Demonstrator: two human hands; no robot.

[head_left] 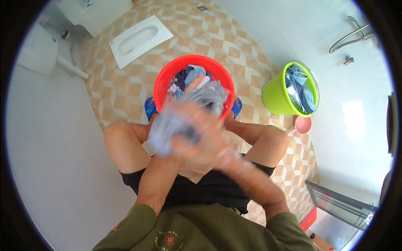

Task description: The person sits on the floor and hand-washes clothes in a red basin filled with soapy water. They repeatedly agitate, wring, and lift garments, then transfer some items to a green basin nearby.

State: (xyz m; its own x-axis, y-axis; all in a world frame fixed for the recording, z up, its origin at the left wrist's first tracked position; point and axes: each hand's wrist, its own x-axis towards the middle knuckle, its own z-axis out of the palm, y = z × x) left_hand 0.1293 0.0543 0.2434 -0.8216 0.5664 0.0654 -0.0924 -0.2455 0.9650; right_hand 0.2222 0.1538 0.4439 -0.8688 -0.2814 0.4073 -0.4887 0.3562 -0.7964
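Note:
Both hands are blurred by motion above the near rim of a red plastic basin [159, 83]. My right hand [205, 130] grips a light blue-grey garment [159, 133] with a dark patch. My left hand [182, 146] is at the lower side of that garment and grips it, largely hidden by cloth and the right hand. A grey stretch of wet-looking cloth [216, 94] runs into the basin. In the basin lie crumpled clothes [182, 77] in dark blue, light blue and white. A blurred finger shows over them; whose hand it belongs to is unclear.
Blue slippers [151, 108] flank the basin between my bent knees. On the right stand a lime-green bucket [276, 94] of clothes and a pink dipper [303, 125]. A squat toilet [141, 40] lies ahead on the tiled floor. A shower hose [340, 44] hangs on the right wall.

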